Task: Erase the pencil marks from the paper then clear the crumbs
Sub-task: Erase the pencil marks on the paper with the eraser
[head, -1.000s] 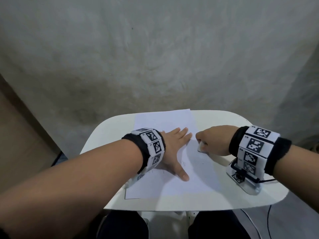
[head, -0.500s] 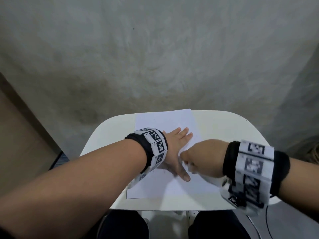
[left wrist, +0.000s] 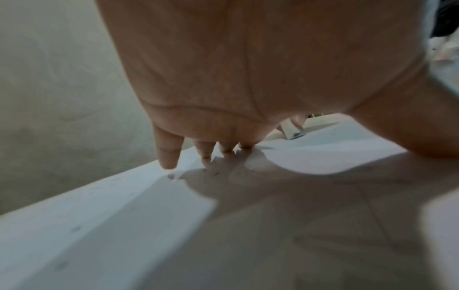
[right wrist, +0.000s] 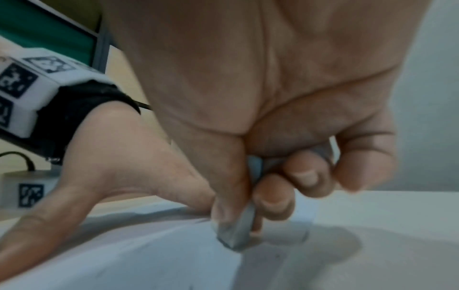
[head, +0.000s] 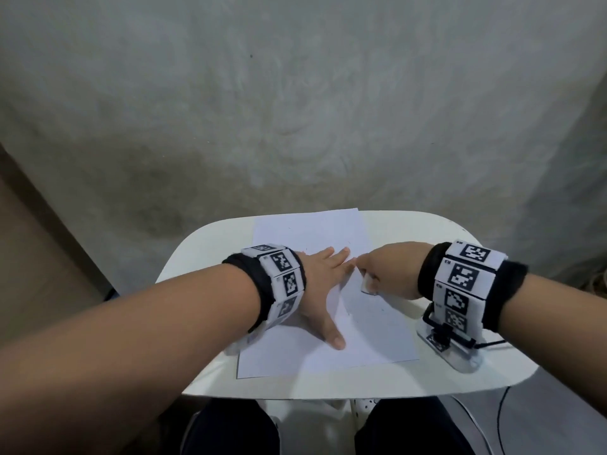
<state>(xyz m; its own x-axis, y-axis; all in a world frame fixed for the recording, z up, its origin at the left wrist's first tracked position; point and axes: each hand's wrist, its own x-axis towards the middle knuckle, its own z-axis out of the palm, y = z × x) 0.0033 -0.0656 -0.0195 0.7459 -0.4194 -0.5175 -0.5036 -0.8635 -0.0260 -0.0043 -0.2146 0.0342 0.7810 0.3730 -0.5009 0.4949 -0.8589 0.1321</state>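
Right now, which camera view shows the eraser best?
The right wrist view: the eraser fills the middle, pinched by the right hand, its corner on the paper. The head view shows only a small white end. The left wrist view shows a distant sliver.

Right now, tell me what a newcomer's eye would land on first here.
First, the checkered marker bands strapped round both wrists. Then the left hand spread flat on the white paper at the middle of the small white table, while the right hand pinches a pale eraser against the sheet beside it.
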